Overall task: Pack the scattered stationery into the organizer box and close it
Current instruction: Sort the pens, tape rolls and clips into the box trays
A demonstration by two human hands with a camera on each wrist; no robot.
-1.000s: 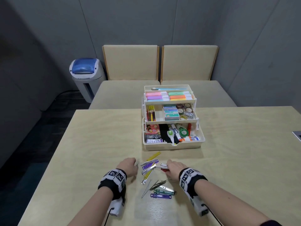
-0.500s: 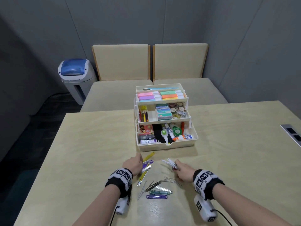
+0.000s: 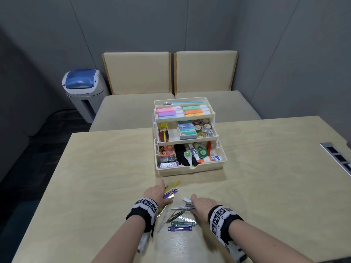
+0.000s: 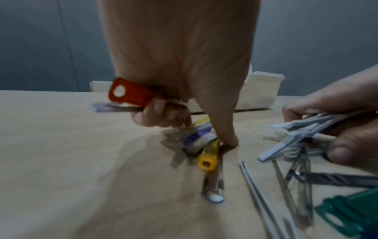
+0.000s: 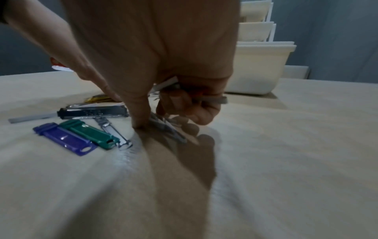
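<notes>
Grey partition walls stand behind the pale wooden table [image 3: 266,186] where both hands work low over the scattered pieces. Left hand [image 3: 154,192] has its fingers [image 4: 157,113] curled round an orange fastener [image 4: 126,94] and a flat strip, while its thumb presses down beside a yellow fastener [image 4: 207,159], probably to rake more into the same grasp. Right hand [image 3: 202,205] clenches a fan of grey strips [image 4: 296,134], its thumb touching the table next to them. Green fastener [image 5: 92,134] and purple fastener [image 5: 63,139] lie side by side nearby, untouched. Beyond, the organizer box [image 3: 190,170] stands open in 3 stepped tiers: pastel cases on top, pencils, staple boxes and tape rolls in the middle, glue and correction tapes at the bottom.
</notes>
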